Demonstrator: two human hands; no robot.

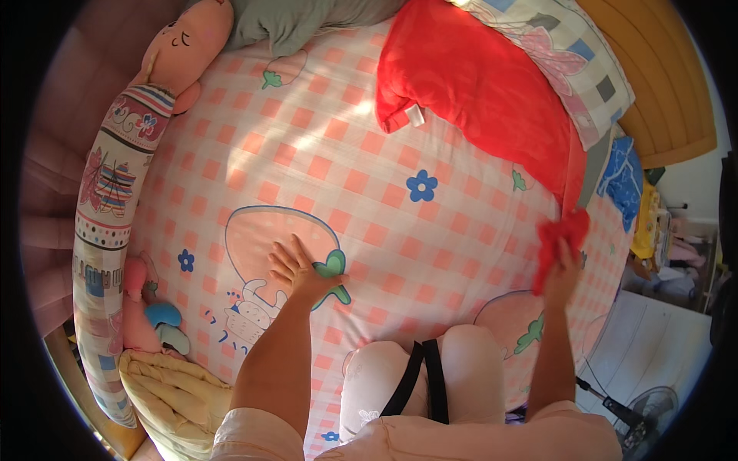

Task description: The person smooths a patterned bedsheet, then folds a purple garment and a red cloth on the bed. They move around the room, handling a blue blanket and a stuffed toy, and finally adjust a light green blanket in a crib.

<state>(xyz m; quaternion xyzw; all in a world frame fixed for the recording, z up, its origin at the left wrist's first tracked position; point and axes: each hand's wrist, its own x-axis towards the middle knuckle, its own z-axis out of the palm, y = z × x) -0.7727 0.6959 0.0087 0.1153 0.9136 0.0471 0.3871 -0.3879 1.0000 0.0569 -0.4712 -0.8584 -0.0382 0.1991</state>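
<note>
My left hand (304, 275) rests with spread fingers on the pink-and-white checked bedsheet (369, 242), over a large printed strawberry. On the right, my right hand (562, 279) grips a bunched red cloth (562, 230), slightly blurred. Just above that cloth lies the corner of a large red plush blanket (473, 86), which has a white tag on its near edge. Whether the two red pieces are joined cannot be told. My knees, in pale trousers (473, 363), are on the bed at the bottom, with black straps hanging between them.
A long patterned bolster (115, 190) and a pink plush toy (184, 43) line the left side. A yellow quilt (167, 392) lies lower left. At the top are a grey cloth (311, 20) and a patterned pillow (576, 63) by the wooden headboard (663, 86). A fan (646, 409) stands lower right.
</note>
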